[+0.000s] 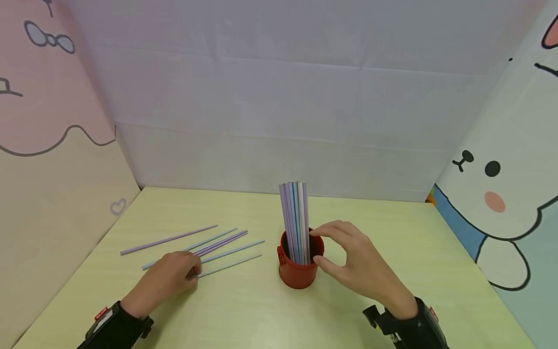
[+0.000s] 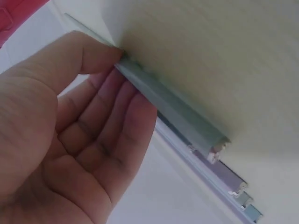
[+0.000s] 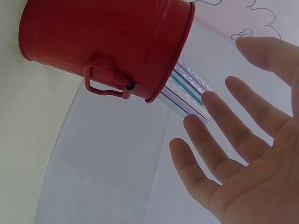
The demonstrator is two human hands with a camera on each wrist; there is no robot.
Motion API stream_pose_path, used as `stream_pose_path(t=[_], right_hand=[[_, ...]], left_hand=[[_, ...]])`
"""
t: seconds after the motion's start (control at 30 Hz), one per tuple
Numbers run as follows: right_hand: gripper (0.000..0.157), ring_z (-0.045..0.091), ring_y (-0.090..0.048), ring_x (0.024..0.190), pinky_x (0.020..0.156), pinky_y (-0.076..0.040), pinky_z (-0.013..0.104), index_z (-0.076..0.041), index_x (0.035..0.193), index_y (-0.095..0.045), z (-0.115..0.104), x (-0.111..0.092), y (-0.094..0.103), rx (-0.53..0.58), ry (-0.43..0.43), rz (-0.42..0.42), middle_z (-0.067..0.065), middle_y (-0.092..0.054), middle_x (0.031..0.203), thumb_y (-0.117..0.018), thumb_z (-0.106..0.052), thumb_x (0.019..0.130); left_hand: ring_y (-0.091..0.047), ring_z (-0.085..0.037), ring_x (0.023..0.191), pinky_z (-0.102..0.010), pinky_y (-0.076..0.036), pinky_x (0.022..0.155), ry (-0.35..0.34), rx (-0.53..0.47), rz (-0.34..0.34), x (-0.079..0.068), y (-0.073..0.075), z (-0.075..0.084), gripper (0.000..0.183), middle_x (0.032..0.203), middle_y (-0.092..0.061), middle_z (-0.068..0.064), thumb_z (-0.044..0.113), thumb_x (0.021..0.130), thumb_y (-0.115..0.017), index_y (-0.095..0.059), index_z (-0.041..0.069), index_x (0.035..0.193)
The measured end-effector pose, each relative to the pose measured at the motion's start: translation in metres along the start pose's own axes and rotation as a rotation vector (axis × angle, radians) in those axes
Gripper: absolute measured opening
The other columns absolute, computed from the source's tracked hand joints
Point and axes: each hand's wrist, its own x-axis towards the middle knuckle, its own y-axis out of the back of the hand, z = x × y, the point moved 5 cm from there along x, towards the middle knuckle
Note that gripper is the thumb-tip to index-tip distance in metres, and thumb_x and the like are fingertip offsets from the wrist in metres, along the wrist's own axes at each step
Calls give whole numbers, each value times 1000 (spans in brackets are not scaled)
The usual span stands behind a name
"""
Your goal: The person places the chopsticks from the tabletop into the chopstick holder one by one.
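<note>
My left hand (image 1: pixel 172 271) pinches a thin pale green stick (image 2: pixel 173 105) between thumb and fingertips, low over the table. Beside it lie several more pastel sticks (image 1: pixel 222 243), lilac and light blue, side by side at a slant. To their right stands a small red bucket (image 1: pixel 298 274) with a little side handle (image 3: pixel 105 88). A bundle of similar sticks (image 1: pixel 294 218) rises upright out of it. My right hand (image 1: pixel 355 261) is held at the bucket's right rim, thumb and fingers spread apart, with nothing in its grasp.
The pale yellow table (image 1: pixel 244 315) ends at a grey-white back panel (image 1: pixel 261 111). Cartoon-printed panels flank it on the left (image 1: pixel 56 194) and right (image 1: pixel 501 203). A lone lilac stick (image 1: pixel 170 239) lies farther back on the left.
</note>
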Motion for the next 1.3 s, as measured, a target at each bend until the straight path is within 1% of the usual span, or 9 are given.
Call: stream_pose_path(t=[0.13,0.23,0.4,0.5,0.73,0.87,1.03,1.2,1.3], right_hand=[[42,9,-46,113,90,-49,37,-26,122,-58,-2,0,1,-2,0,4,-10,-54,121,-74,-23,83],[42,10,-47,113,90,-49,38,-24,122,-58,-4,0,2,-1,5,8,-10,-54,121,-74,-22,83],[44,11,-48,113,91,-48,38,-25,123,-58,-11,2,3,17,26,8,-9,-55,121,-75,-20,82],[45,11,-48,111,89,-49,35,-26,122,-58,-17,3,2,29,40,5,-8,-55,120,-76,-19,81],[36,9,-48,96,71,-51,22,-21,112,-63,-41,5,-12,83,121,-34,-6,-56,112,-77,-15,80],[29,6,-48,93,73,-51,22,-25,102,-63,-53,6,-24,31,154,-83,-10,-56,104,-78,-17,78],[24,3,-47,89,77,-48,19,-24,93,-63,-58,4,-39,-56,153,-146,-15,-52,95,-80,-20,76],[23,4,-45,85,74,-46,19,-22,87,-63,-59,1,-43,-129,155,-132,-14,-52,90,-81,-17,73],[23,4,-47,83,73,-47,20,-22,85,-65,-60,1,-43,-133,154,-117,-14,-55,88,-80,-12,72]], left_hand=[[-44,-1,65,-23,-42,57,-83,-36,-27,0,4,6,23,69,-50,18,3,71,-67,-60,24,75],[-45,-1,66,-22,-43,58,-135,-68,-67,1,11,16,23,70,-50,19,4,72,-68,-61,26,76],[-46,0,65,-21,-44,58,-212,-132,-161,4,25,45,21,71,-49,21,6,75,-69,-62,25,78],[-48,1,65,-19,-45,58,-238,-174,-186,6,31,65,22,74,-51,21,5,76,-68,-62,27,79],[-46,1,63,-15,-42,55,-327,-168,-146,19,37,108,22,71,-49,17,3,73,-66,-61,24,76],[-44,0,62,-15,-41,55,-334,-155,-149,32,36,125,21,70,-49,16,2,73,-67,-61,22,75],[-43,0,59,-14,-40,54,-338,-119,-127,49,33,147,19,67,-49,15,2,73,-69,-62,20,72],[-41,-2,57,-14,-36,52,-363,-107,-92,60,33,166,19,65,-46,14,2,71,-69,-60,19,70],[-39,-2,56,-14,-33,51,-369,-107,-68,64,35,173,21,63,-44,13,2,71,-69,-58,19,69]])
